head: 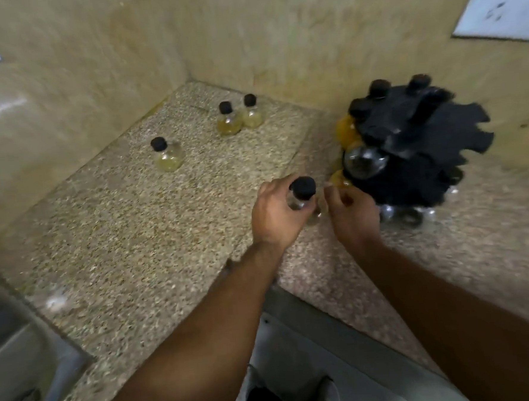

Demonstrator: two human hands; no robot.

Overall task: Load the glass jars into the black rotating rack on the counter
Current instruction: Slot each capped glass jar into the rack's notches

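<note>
Table (120, 240): speckled stone, all items carried on it. Black rack (414, 135): stands near the grip, to its right and slightly beyond, partly loaded; a clear racked jar (364, 161) is turned toward the hands. Left hand (273, 212): grip clamped round the glass body of the held jar (302, 188), which is carried upright, long axis vertical, black cap uppermost. Right hand (354, 213): fingers curled just beside the jar's lower part; contact cannot be told through blur. This hand is nearer the rack. Loading is judged to call for travel rightward and away, toward a free slot. Lone jar (167, 155) and a pair of jars (237, 123) stand well beyond and left of the grip
</note>
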